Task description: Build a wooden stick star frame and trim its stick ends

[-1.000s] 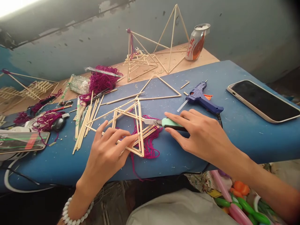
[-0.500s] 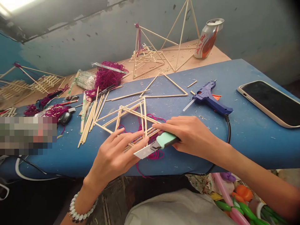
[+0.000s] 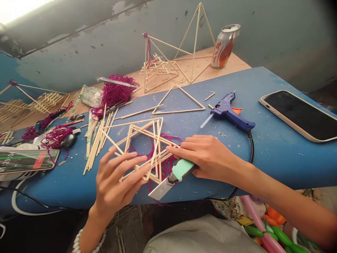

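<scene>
My right hand [image 3: 206, 154] is closed around a utility knife [image 3: 183, 169] with a mint-green and black handle. Its wide blade [image 3: 160, 189] is out and points down-left toward the table's front edge. My left hand [image 3: 118, 175] has its fingers spaced along a small triangle of thin wooden sticks [image 3: 131, 123], gripping it near its front corner; the thumb is mostly hidden. Under that triangle lie more stick triangles [image 3: 129, 140], stacked at different angles. The right index fingertip touches their right-hand corner. Purple yarn [image 3: 168, 165] runs beneath and beside the stack.
Behind the stack lies a larger stick triangle [image 3: 179, 112]. A blue glue gun [image 3: 231, 112] and a phone [image 3: 300, 114] are to the right. Loose sticks [image 3: 101, 144], a purple yarn heap [image 3: 117, 91] and another phone [image 3: 28, 160] are leftward. A can [image 3: 225, 47] stands behind near stick pyramids [image 3: 158, 66].
My left hand has shifted left and the top triangle has turned, its front corner swinging left. The knife blade has dropped lower, away from the left fingers. The view has shifted slightly.
</scene>
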The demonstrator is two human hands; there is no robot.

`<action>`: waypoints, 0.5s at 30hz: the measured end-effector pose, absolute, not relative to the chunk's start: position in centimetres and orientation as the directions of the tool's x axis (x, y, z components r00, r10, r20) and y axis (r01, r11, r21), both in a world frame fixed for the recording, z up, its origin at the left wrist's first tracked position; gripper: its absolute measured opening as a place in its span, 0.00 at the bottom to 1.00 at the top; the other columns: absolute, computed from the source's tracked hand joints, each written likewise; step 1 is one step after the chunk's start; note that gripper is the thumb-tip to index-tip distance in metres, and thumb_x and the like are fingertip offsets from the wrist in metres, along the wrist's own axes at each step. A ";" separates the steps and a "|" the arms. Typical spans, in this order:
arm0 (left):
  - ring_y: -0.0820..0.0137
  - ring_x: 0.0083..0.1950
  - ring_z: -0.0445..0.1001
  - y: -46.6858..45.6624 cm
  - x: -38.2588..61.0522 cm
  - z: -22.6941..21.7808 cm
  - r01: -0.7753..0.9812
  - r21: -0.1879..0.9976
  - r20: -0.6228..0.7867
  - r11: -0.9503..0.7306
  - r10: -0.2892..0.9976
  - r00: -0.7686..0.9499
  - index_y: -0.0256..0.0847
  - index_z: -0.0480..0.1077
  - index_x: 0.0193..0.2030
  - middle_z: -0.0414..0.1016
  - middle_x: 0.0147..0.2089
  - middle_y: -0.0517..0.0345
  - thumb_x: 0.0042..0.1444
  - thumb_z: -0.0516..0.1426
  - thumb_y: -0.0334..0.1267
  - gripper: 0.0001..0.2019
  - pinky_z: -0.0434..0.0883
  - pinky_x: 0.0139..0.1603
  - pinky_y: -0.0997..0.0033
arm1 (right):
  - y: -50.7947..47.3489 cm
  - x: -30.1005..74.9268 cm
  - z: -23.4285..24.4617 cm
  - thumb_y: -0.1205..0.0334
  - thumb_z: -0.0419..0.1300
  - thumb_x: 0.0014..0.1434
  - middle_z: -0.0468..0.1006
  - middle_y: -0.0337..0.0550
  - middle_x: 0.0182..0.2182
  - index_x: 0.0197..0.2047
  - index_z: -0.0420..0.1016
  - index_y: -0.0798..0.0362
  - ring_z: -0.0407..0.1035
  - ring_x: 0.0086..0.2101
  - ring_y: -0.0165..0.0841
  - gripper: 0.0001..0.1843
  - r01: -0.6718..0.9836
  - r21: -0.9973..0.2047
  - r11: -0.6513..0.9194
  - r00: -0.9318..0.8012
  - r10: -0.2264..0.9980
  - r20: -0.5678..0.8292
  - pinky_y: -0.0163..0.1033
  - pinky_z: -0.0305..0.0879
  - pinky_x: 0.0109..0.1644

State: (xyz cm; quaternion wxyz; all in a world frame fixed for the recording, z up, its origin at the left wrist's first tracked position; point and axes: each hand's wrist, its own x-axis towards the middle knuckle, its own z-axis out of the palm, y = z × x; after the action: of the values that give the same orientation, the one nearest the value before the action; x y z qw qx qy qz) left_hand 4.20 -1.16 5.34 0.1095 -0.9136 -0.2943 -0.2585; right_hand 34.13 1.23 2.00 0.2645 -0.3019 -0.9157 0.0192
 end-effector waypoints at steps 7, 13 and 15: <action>0.48 0.63 0.73 -2.2 2.4 5.3 0.767 0.012 0.482 -0.641 0.676 0.558 0.44 0.74 0.48 0.78 0.58 0.43 0.58 0.59 0.27 0.13 0.63 0.71 0.33 | 1.1 33.5 2.2 0.75 0.59 0.53 0.81 0.38 0.34 0.60 0.75 0.58 0.66 0.31 0.34 0.30 0.493 -0.189 0.849 -0.713 0.519 0.472 0.41 0.55 0.36; 0.47 0.68 0.69 -1.9 4.1 6.9 0.765 0.090 0.322 -0.638 0.745 0.584 0.46 0.73 0.50 0.73 0.65 0.46 0.61 0.54 0.33 0.12 0.52 0.75 0.27 | 0.9 33.5 2.2 0.74 0.60 0.54 0.80 0.38 0.33 0.63 0.74 0.58 0.66 0.31 0.35 0.32 0.495 -0.187 0.848 -0.722 0.522 0.454 0.41 0.55 0.36; 0.48 0.68 0.69 -1.7 4.9 7.1 0.755 0.094 0.306 -0.649 0.741 0.598 0.47 0.74 0.51 0.74 0.65 0.49 0.61 0.56 0.37 0.12 0.50 0.75 0.27 | 0.9 33.6 2.2 0.74 0.60 0.54 0.80 0.38 0.33 0.64 0.74 0.57 0.66 0.31 0.35 0.32 0.500 -0.178 0.847 -0.725 0.522 0.450 0.41 0.55 0.36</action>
State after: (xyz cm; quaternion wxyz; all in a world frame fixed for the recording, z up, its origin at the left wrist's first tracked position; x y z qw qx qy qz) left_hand 4.94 -1.71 7.05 0.0227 -0.8937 -0.4185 -0.1604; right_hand 33.57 0.89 2.21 0.2487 -0.2754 -0.9283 0.0220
